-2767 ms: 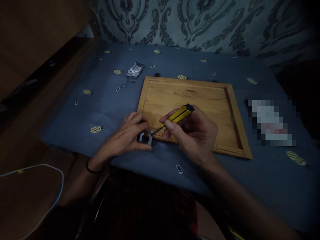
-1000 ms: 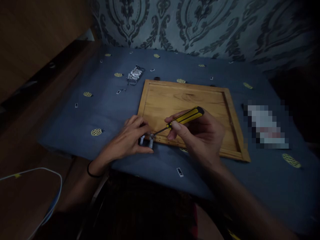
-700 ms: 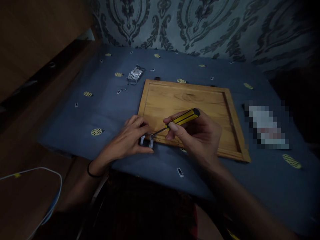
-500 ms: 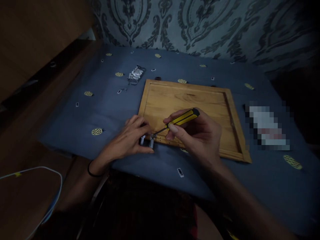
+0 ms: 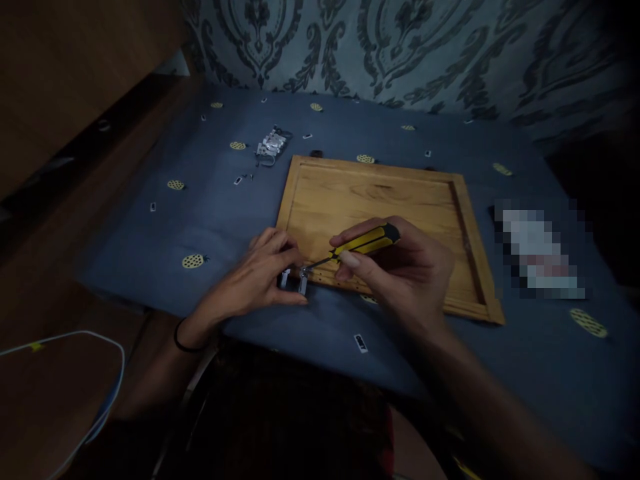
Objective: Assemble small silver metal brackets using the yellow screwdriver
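Observation:
My right hand [image 5: 407, 280] is closed around a yellow and black screwdriver [image 5: 367, 243], held at a slant. Its tip points down to the left and meets a small shiny metal bracket [image 5: 303, 281] at the near left edge of a framed wooden panel [image 5: 370, 207]. Two prongs of the bracket stick out past that edge. From the left, my left hand [image 5: 260, 273] grips the bracket between thumb and fingers and rests by the panel's corner. Fingers hide part of the bracket, and a screw under the tip is too small to make out. Small holes dot the panel's near edge.
On the blue pineapple-print cloth [image 5: 130, 233] lies a bunch of metal fittings [image 5: 273, 145], with a few tiny screws [image 5: 249, 177] near it. A blurred-out packet [image 5: 540, 250] is right of the panel. A pale cable [image 5: 120, 360] loops at lower left. Patterned wallpaper [image 5: 400, 53] stands behind.
The screwdriver handle has tilted slightly lower and my right hand has shifted a little to the right. The tip stays at the bracket, and my left hand keeps its hold.

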A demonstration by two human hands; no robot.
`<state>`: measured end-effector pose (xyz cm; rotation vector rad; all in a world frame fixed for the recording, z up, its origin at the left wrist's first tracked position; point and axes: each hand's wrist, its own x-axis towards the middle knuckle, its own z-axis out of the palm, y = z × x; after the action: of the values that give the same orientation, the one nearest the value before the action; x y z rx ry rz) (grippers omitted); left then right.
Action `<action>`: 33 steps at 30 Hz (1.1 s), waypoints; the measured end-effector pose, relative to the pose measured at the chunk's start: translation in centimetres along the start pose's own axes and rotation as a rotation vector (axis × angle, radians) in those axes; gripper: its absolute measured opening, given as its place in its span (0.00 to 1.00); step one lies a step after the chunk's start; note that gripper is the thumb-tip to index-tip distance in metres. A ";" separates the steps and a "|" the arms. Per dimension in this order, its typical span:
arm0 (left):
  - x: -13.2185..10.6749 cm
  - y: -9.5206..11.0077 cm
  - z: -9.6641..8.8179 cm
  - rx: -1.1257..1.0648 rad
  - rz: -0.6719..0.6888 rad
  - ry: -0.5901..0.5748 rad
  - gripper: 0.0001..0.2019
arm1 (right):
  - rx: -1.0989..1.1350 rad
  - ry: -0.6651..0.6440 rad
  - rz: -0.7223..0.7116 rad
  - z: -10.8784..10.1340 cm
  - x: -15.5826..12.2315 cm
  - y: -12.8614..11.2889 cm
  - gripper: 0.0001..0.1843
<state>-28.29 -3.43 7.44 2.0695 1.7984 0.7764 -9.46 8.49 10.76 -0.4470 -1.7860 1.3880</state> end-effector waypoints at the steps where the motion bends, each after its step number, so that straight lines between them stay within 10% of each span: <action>1: 0.0 0.0 0.0 0.003 0.001 0.002 0.26 | 0.000 0.008 0.000 0.0 0.0 0.0 0.12; 33: 0.1 0.2 -0.3 0.022 -0.025 -0.032 0.23 | 0.054 -0.136 0.067 -0.4 -0.1 -0.9 0.14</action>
<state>-28.26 -3.43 7.83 2.0575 1.8201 0.7152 -8.86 8.35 11.59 -0.3952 -1.8524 1.5415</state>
